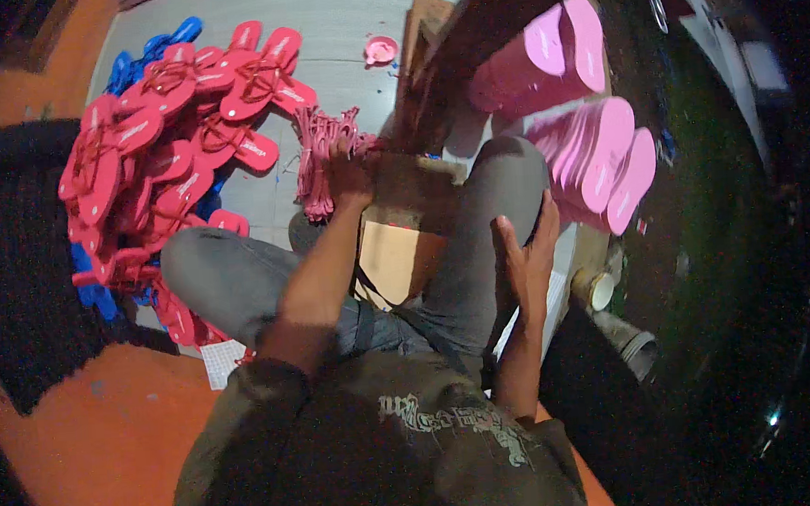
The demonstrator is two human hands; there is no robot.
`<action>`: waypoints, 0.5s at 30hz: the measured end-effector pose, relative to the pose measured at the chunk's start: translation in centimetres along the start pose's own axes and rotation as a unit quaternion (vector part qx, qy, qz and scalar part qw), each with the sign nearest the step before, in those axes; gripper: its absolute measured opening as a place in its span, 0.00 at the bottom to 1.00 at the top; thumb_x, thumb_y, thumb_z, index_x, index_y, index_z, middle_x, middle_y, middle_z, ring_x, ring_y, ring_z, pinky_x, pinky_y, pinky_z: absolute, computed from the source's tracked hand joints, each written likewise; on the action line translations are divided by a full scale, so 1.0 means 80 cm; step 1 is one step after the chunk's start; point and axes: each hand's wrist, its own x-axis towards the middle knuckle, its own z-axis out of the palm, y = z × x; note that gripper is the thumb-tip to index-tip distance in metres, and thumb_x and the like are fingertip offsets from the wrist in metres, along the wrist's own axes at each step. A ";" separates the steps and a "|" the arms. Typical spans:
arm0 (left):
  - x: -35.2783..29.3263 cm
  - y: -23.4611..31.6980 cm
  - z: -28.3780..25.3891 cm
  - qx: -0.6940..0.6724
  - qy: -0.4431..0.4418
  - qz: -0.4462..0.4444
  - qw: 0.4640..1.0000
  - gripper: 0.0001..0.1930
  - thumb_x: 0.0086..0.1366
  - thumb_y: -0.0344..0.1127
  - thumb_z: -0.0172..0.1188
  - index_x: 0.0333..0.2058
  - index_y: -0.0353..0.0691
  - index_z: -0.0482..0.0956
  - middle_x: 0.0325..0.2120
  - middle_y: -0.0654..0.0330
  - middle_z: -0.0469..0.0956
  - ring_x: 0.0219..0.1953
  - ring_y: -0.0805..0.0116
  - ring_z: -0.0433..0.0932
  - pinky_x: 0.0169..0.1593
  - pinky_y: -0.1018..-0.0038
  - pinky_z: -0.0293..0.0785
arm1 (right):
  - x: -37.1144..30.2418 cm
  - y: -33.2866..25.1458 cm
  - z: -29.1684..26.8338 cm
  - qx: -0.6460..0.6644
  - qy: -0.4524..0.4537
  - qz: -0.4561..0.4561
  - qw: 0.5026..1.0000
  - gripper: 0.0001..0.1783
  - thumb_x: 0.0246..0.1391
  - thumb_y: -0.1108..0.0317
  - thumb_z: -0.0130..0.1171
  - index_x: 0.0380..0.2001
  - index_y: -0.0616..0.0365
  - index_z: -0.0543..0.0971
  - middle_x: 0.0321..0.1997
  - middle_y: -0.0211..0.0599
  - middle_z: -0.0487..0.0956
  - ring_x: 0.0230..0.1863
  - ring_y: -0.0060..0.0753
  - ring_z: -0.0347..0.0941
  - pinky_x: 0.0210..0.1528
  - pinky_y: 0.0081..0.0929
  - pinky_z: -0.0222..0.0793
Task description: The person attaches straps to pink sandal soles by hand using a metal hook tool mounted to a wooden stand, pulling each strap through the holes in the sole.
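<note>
Reaching forward, my left hand (pixel 352 175) touches the right side of a bundle of pink sandal straps (pixel 316 166) on the floor. Its fingers are in shadow among the straps, so their grip is hidden. My right hand (pixel 528 255) rests on my right thigh near the knee, thumb and fingers apart, holding nothing. Left of the straps lies a big heap of red-pink flip-flops (pixel 167 156) with straps fitted. Several light pink sandal soles (pixel 594 158) without straps stand in a row beyond my right knee, and more soles (pixel 582 43) stand behind them.
Blue flip-flops (pixel 152 53) show behind and under the heap. A small pink dish (pixel 380 49) sits on the tiled floor. A dark wooden beam (pixel 484 35) slants across ahead. Between my legs is a tan board (pixel 396 258). A pale cup-like container (pixel 600 291) stands at right.
</note>
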 end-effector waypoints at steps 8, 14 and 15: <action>0.010 -0.040 0.067 0.078 -0.032 -0.060 0.995 0.22 0.57 0.52 0.40 0.44 0.49 0.70 0.53 0.57 0.58 0.57 0.57 0.51 0.55 0.55 0.49 | -0.012 0.004 0.040 -0.114 -0.032 -0.056 0.991 0.42 0.39 0.55 0.60 0.54 0.62 0.55 0.58 0.56 0.52 0.58 0.57 0.47 0.59 0.43 0.43; 0.059 -0.117 0.078 -0.051 0.004 -0.247 0.968 0.18 0.57 0.48 0.42 0.39 0.44 0.71 0.39 0.53 0.71 0.41 0.52 0.71 0.42 0.60 0.67 | -0.051 -0.084 0.062 0.117 -0.136 -0.156 0.971 0.23 0.40 0.63 0.60 0.41 0.60 0.70 0.50 0.47 0.65 0.52 0.49 0.59 0.55 0.42 0.50; 0.071 -0.098 0.066 -0.092 -0.025 -0.222 0.970 0.17 0.57 0.47 0.41 0.39 0.44 0.71 0.39 0.53 0.71 0.41 0.53 0.71 0.42 0.60 0.67 | -0.054 -0.081 0.078 0.201 -0.161 -0.147 0.955 0.20 0.41 0.64 0.59 0.39 0.61 0.71 0.48 0.45 0.67 0.51 0.46 0.61 0.54 0.41 0.53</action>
